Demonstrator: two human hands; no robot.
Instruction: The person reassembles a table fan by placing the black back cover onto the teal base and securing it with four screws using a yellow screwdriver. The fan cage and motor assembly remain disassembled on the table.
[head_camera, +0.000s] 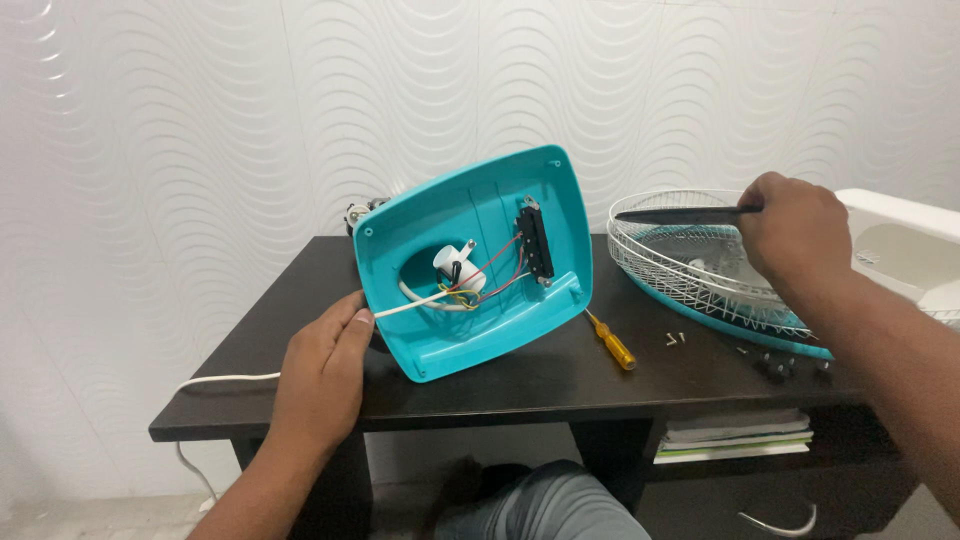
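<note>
now left hand (322, 368) steadying upturned teal base (475, 262), long axis tilted up-right

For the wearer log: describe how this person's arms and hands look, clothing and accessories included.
Both forearms are bare, no sleeves in view. The left hand and right hand wear no gloves; no rings, watch or bracelet show. Grey trousers cover the knee below the desk.

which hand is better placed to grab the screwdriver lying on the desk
Probably the right hand, once it drops the dark strip: the left hand grips the tilted teal base, while the screwdriver lies on the right hand's side.
</note>
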